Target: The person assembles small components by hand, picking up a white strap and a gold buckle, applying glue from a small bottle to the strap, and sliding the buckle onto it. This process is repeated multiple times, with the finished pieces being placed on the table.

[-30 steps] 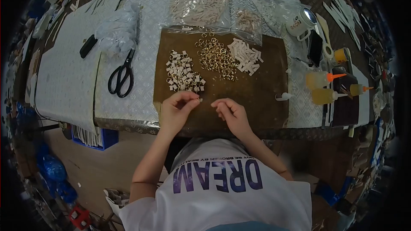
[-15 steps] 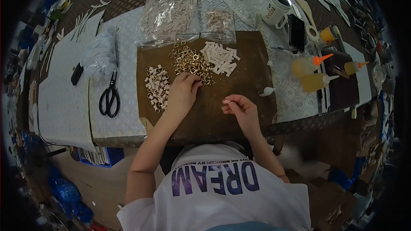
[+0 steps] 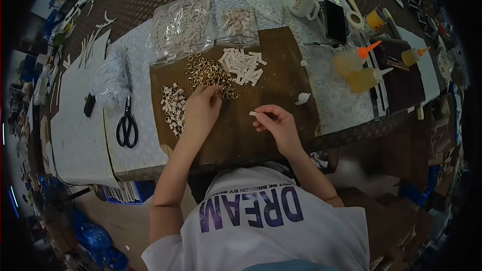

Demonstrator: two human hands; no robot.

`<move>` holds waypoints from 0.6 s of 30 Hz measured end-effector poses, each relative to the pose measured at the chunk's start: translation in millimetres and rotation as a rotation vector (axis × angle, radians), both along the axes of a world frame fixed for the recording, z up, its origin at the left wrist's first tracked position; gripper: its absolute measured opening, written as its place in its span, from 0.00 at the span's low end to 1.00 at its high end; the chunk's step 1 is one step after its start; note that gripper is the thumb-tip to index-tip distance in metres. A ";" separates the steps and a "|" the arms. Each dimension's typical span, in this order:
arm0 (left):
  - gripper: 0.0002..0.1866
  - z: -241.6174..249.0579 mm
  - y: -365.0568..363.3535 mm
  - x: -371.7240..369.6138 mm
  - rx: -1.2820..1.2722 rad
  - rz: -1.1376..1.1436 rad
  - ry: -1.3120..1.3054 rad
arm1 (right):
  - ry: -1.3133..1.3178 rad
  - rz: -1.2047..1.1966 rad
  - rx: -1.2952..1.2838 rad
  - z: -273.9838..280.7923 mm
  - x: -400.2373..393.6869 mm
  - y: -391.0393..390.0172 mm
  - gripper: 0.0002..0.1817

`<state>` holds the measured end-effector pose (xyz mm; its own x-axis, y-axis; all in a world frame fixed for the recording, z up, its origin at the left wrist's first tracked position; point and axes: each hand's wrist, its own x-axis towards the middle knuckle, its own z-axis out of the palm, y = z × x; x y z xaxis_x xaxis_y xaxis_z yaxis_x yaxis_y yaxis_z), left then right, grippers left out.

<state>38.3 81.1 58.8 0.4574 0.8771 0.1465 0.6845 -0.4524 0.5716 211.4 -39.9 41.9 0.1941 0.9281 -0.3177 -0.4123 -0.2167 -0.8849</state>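
Observation:
My right hand (image 3: 276, 126) pinches a small pale strip (image 3: 252, 113) between thumb and fingertips, above the brown mat (image 3: 241, 140). At the lower edge of a pile of small gold metal rings (image 3: 207, 72), my left hand (image 3: 202, 108) has its fingers drawn together; what they hold, if anything, is hidden. Just right of the rings lies a heap of flat pale strips (image 3: 244, 65). Left of my left hand is a pile of short pale pieces with metal bits (image 3: 173, 108), apparently folded strips on rings.
Behind the piles lie two clear bags, a large one (image 3: 182, 22) and a smaller one (image 3: 238, 24). Black scissors (image 3: 127, 128) rest at left. On the right stand a mug (image 3: 304, 0), a phone (image 3: 335, 21) and squeeze bottles of yellowish liquid (image 3: 362, 81).
The view has shifted and turned slightly. My right hand's strip now sticks out more plainly from the fingertips. My left hand stays at the rings' lower edge.

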 end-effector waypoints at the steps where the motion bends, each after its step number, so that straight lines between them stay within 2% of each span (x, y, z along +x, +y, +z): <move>1: 0.10 -2.1 -3.6 -1.9 -0.223 0.027 -0.215 | -0.001 0.001 0.017 -0.6 -0.7 0.5 0.09; 3: 0.11 -6.7 -15.4 -7.8 -0.674 0.089 -0.641 | -0.004 0.007 0.049 -2.1 -2.9 0.9 0.10; 6: 0.10 3.6 -37.7 -10.4 -0.969 0.128 -0.948 | 0.029 0.038 0.034 1.2 -7.1 2.3 0.10; 18: 0.12 1.8 -57.1 -23.2 -1.196 0.056 -1.082 | 0.002 0.167 0.016 8.6 -19.7 4.0 0.10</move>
